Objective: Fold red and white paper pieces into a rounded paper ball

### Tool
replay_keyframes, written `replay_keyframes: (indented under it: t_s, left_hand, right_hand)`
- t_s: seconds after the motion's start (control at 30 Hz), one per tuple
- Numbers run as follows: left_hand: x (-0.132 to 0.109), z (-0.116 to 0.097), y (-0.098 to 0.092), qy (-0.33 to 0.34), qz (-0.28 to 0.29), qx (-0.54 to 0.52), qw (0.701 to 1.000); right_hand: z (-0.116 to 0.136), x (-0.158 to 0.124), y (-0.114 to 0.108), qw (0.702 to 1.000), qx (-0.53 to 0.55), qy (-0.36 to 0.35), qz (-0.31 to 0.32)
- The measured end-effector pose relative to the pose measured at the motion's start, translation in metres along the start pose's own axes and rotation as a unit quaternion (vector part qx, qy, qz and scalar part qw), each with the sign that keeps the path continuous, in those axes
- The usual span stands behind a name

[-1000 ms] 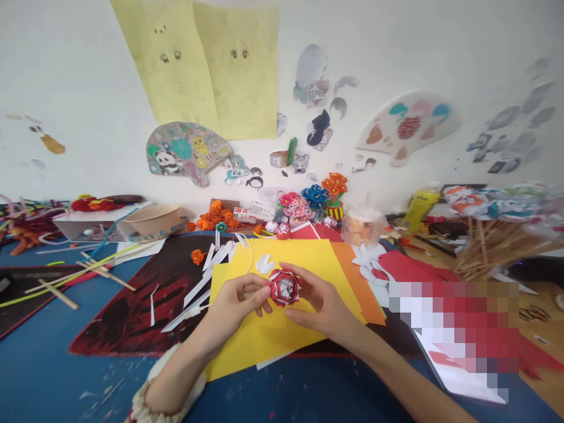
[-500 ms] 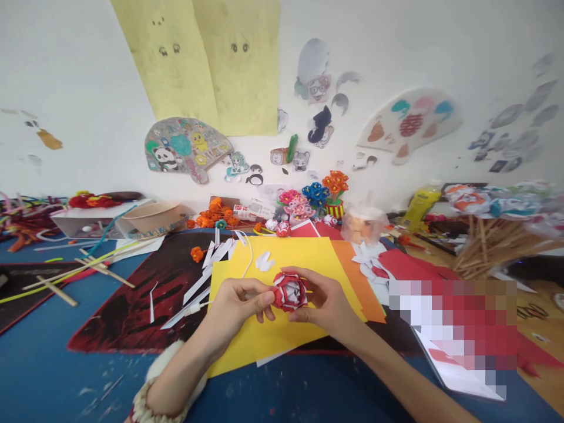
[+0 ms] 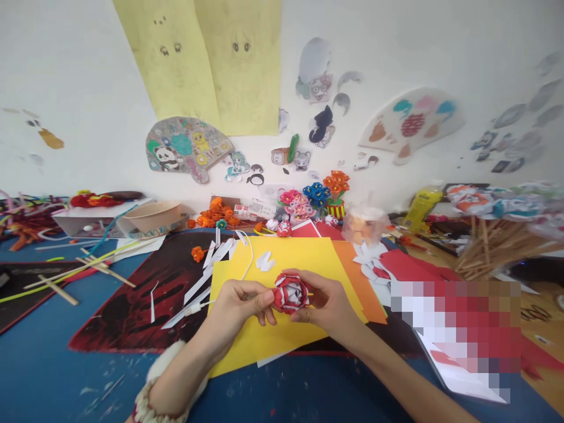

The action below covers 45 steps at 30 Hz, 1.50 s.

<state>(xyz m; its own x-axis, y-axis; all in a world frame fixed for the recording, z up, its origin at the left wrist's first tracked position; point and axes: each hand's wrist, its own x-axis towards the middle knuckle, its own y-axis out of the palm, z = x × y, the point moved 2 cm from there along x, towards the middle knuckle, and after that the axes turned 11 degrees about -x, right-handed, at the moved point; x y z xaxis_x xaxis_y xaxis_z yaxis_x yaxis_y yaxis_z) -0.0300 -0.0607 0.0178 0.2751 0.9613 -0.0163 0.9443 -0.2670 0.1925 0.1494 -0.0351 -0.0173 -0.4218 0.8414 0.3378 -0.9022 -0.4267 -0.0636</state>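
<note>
Between my two hands is a red and white paper flower (image 3: 291, 292), its folded petals facing up toward me. My left hand (image 3: 249, 299) pinches the flower's left edge with thumb and fingers. Around its right side curl the thumb and fingers of my right hand (image 3: 324, 301), gripping the outer petals. Both hands are above yellow paper sheets (image 3: 282, 346), and small folded white paper pieces (image 3: 265, 262) lie on the yellow just beyond the flower.
White paper strips (image 3: 207, 276) and a white cable (image 3: 251, 249) lie to the left. Wooden sticks (image 3: 108, 270) cross on the blue table (image 3: 48, 364). Red paper (image 3: 414, 273), a pixelated patch and a tablet-like device (image 3: 462, 376) are at right. Finished flowers (image 3: 317, 194) stand at the back.
The paper flower has turned slightly between my fingers, its centre now tilted a little differently. My hands stay in nearly the same place, and the rest is unchanged.
</note>
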Motion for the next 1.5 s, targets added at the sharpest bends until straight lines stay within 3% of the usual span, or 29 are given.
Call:
replay_keyframes:
  t_s: [0.53,0.7,0.8,0.9,1.03,1.13,1.27,1.5]
  left_hand:
    - [0.001,0.004,0.000,-0.021,0.017,-0.057,0.998]
    - [0.001,-0.002,-0.002,0.006,0.017,-0.001,1.000]
    - [0.001,-0.010,-0.005,0.057,-0.013,0.068,0.996]
    - [-0.001,-0.017,-0.006,0.150,-0.038,0.173,0.973]
    - [-0.006,-0.020,-0.002,0.296,-0.036,0.307,0.904]
    - [-0.011,-0.020,0.000,0.371,-0.042,0.356,0.857]
    - [-0.013,-0.020,0.002,0.414,-0.025,0.383,0.825]
    - [-0.014,-0.020,0.000,0.431,-0.014,0.384,0.816]
  right_hand:
    - [0.003,-0.001,0.001,1.000,0.013,-0.002,-0.010]
    - [0.000,0.000,0.000,1.000,0.025,-0.004,-0.018]
    - [-0.002,0.000,0.000,0.999,0.027,-0.006,-0.022]
    - [-0.003,0.000,0.000,1.000,0.025,0.001,-0.016]
    - [-0.004,0.000,0.000,1.000,0.020,0.003,-0.012]
    - [-0.003,0.000,0.001,1.000,0.023,0.005,-0.012]
    - [0.000,-0.001,0.001,0.999,0.032,0.000,-0.006]
    - [0.001,-0.001,0.001,1.000,0.028,-0.014,-0.007]
